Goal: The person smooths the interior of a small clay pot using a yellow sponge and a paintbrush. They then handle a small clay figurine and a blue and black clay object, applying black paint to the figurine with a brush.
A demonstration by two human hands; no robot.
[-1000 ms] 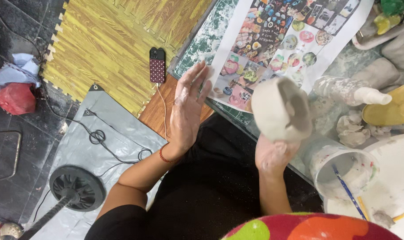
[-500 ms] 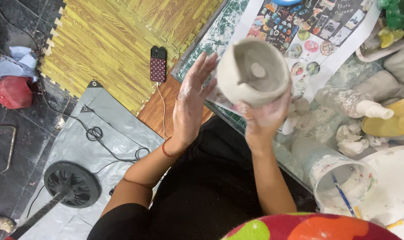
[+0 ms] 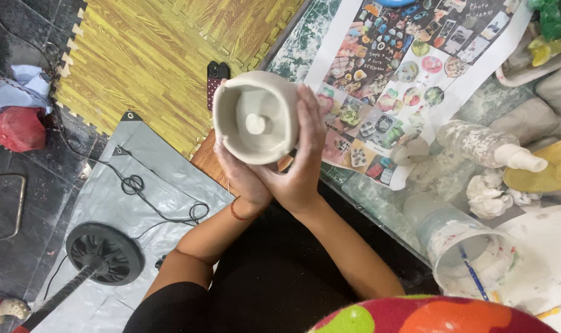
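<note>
Two hands cradle the grey clay bowl (image 3: 256,117) above the tabletop's (image 3: 385,203) near edge: left hand (image 3: 240,176) beneath, right hand (image 3: 302,160) alongside. Gentle, even pressure should spare its soft walls.

1. clay bowl (image 3: 256,117): pale grey, matt, smooth unglazed clay.
2. foam mat (image 3: 151,55): yellow, wood-grain print, matt.
3. tarp (image 3: 138,209): grey plastic sheet, slight sheen.
4. printed sheet (image 3: 404,68): paper, colourful.
5. plastic tub (image 3: 472,253): clear, clay-smeared.
</note>
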